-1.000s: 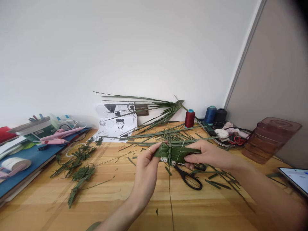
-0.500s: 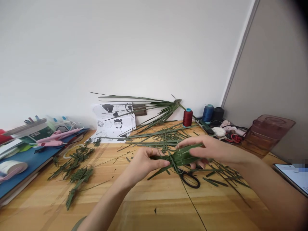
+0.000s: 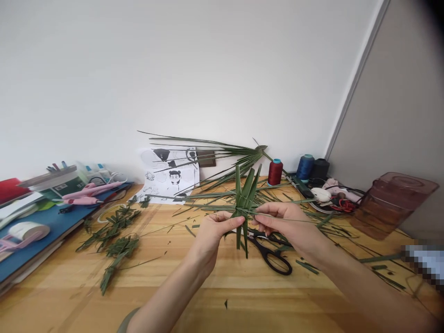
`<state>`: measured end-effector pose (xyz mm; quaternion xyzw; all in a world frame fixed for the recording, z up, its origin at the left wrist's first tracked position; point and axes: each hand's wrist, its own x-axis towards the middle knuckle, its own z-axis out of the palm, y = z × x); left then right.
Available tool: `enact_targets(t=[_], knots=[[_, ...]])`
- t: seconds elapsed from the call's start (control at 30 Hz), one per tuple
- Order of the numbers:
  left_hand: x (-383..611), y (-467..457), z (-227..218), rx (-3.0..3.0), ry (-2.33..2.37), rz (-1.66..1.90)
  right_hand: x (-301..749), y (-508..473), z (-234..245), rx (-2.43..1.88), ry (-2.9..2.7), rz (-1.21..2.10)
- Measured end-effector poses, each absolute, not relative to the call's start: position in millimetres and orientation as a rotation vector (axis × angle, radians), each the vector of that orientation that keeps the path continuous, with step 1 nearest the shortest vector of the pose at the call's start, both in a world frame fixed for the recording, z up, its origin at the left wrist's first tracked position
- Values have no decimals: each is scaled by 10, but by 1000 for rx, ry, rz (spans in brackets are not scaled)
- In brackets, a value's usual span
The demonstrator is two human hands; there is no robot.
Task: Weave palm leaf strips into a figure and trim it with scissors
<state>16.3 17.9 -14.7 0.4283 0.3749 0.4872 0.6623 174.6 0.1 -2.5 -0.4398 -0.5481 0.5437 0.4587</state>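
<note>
Both hands hold a small woven piece of green palm-leaf strips [image 3: 244, 199] upright above the wooden table [image 3: 208, 286]. My left hand [image 3: 215, 229] pinches its left side, a ring on one finger. My right hand [image 3: 284, 221] pinches the right side, with a thin strip running off to the right between its fingers. The strip ends fan upward and point down below the hands. Black scissors [image 3: 274, 259] lie on the table just under my right hand.
A palm frond [image 3: 222, 152] and loose strips lie behind the hands. Leaf cuttings [image 3: 114, 240] lie at the left, beside books and pink tools [image 3: 86, 194]. Thread spools [image 3: 274, 172] stand at the back, a brown plastic container [image 3: 391, 203] at the right.
The woven piece has been turned from lying flat between the hands to standing upright, and both hands have shifted their grip to its middle.
</note>
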Motion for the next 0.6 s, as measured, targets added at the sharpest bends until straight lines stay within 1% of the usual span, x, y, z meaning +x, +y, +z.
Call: enact_targets(t=[0.23, 0.4, 0.6], knots=[[173, 122, -109, 850, 872, 1028, 1757, 15, -41, -1104, -1457, 1321], [186, 101, -90, 826, 895, 1049, 1752, -7, 25, -1131, -1490, 1318], [181, 108, -92, 826, 927, 1080, 1823, 5, 53, -1114, -1445, 1390]])
